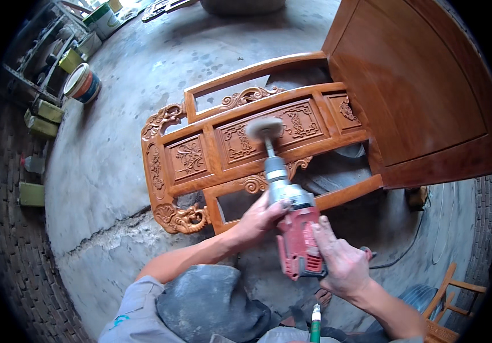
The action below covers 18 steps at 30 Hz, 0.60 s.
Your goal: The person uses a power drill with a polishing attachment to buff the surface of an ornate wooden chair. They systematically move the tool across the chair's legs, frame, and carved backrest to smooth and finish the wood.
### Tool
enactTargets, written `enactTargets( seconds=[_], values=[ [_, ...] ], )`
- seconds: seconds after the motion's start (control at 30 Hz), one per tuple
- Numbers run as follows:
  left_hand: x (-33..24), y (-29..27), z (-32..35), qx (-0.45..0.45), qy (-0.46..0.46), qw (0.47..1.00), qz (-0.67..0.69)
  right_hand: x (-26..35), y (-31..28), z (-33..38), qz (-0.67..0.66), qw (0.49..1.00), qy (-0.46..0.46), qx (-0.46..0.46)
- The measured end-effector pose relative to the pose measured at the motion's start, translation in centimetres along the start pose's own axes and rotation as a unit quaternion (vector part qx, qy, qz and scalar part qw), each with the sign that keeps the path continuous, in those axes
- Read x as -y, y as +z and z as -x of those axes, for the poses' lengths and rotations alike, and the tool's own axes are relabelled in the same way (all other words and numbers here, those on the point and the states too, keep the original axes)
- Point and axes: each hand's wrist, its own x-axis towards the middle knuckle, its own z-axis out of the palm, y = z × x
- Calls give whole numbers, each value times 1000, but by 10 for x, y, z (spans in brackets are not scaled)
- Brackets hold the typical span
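Between my hands is a red and silver electric drill [301,240], with a round, pale buffing wheel [264,129] on its shaft. The wheel is blurred and lies over the carved middle panel [303,121] of a glossy brown wooden furniture frame [220,162]; whether it touches cannot be told. My left hand [263,216] is closed around the front of the drill, just behind the chuck. At the rear, my right hand [342,257] grips the drill, some fingers lying along its side. The grip below is partly hidden.
A large wooden board [411,86] rises at the frame's right end. A dark cord [406,250] runs over the concrete floor. Paint buckets [83,83] and tins [44,119] stand by a shelf at left. A wooden chair [449,291] is at lower right.
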Motion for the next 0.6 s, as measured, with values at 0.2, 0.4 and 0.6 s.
enactTargets(
  seconds=[0.2, 0.4, 0.6],
  values=[
    [10, -20, 40, -60, 3, 994, 91, 3, 15, -17, 2, 997, -70, 44],
    [1, 13, 1, -4, -47, 999, 0, -20, -7, 10, 56, 998, -19, 18],
    [-10, 56, -66, 153, -25, 985, 82, -41, -48, 16, -122, 986, 93, -67]
  ],
)
